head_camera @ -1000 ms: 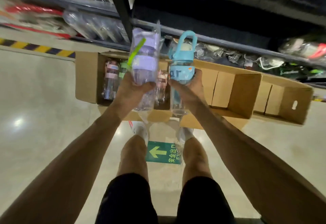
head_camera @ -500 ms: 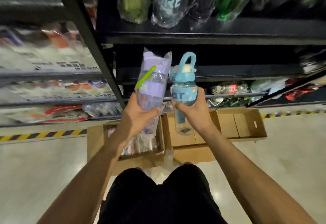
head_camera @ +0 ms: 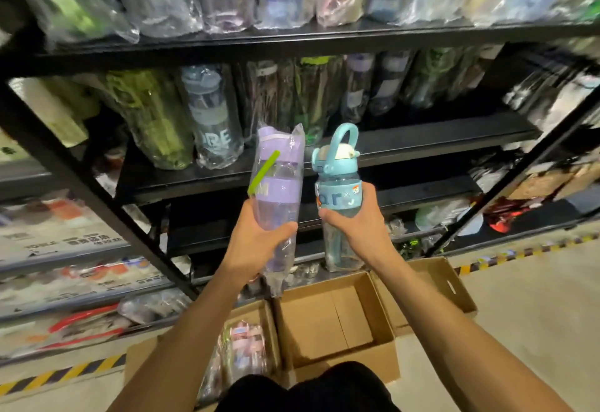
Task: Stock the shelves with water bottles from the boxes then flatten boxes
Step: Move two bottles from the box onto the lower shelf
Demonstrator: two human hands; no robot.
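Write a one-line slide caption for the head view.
At a black shelf rack, the left hand holds a plastic-wrapped purple bottle and the right hand a blue bottle, above open cardboard boxes.

We see from one camera on the person's head. It looks forward and down, close to the shelves (head_camera: 324,40).

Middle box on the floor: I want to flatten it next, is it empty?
Empty as far as visible: the middle box shows only bare cardboard inside.
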